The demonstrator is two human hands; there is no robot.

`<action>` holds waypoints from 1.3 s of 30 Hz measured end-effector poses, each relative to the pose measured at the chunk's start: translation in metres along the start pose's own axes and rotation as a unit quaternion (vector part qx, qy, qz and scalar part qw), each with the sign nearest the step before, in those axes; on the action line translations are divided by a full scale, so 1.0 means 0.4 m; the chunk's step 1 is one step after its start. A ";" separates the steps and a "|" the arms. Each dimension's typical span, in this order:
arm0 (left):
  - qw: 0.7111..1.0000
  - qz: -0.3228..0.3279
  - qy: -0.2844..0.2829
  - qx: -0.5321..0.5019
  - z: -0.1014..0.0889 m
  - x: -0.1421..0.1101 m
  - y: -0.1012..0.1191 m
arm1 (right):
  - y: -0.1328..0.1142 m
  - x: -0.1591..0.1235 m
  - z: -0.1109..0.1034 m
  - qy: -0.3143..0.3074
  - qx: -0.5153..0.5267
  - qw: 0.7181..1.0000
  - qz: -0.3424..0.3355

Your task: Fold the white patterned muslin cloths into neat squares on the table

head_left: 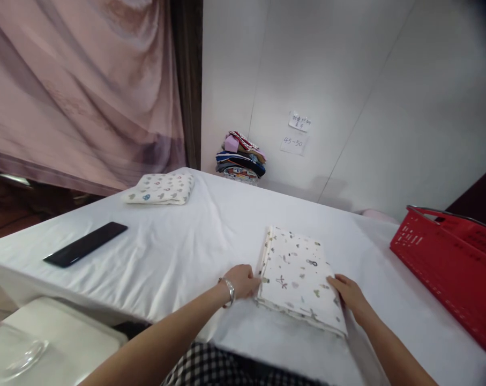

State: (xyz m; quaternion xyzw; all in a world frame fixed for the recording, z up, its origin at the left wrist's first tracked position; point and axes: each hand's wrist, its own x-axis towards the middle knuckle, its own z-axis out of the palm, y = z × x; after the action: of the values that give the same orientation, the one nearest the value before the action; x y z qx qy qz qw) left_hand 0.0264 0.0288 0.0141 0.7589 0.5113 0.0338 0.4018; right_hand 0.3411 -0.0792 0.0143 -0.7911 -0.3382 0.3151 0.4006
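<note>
A white folded cloth (pixel 297 279) printed with small leaf-like and bow-like figures lies flat on the white-covered table (pixel 178 268) in front of me. At its left edge, my left hand (pixel 243 281), with a silver bracelet on the wrist, has its fingers curled and closed on the fabric. My right hand (pixel 349 295) pinches the right edge, its thumb and fingertips close together there. Several fabric layers show along the near and left edges. Part of each hand's grip is hidden by the hand itself.
Another folded printed cloth (pixel 162 188) lies at the far left corner, beyond a black flat slab (pixel 86 244). A red plastic basket (pixel 447 268) stands at the right. Behind the table rises a stack of folded fabrics (pixel 241 158); a white plastic lid (pixel 66 338) is at lower left.
</note>
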 end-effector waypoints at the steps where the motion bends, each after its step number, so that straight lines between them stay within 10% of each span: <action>1: 1.000 0.003 0.014 0.010 0.002 -0.005 -0.001 | 0.007 0.001 -0.007 0.018 -0.060 0.998 -0.026; 7: 0.988 0.032 0.142 0.051 -0.025 0.003 0.055 | -0.051 -0.040 0.037 0.072 -0.270 0.930 -0.237; 16: 0.989 0.041 0.119 0.080 0.004 0.057 0.084 | -0.061 -0.083 0.181 -0.119 -0.407 0.845 -0.326; 39: 0.982 -0.012 0.185 0.042 -0.028 0.297 0.199 | -0.045 -0.078 0.188 -0.077 -0.402 0.833 -0.371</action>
State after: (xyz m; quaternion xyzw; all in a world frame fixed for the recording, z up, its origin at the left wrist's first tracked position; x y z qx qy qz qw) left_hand 0.1372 0.1184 0.0302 0.7499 0.5865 0.1473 0.2683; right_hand 0.2603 -0.0642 0.0004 -0.6705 -0.7332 0.0391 0.1062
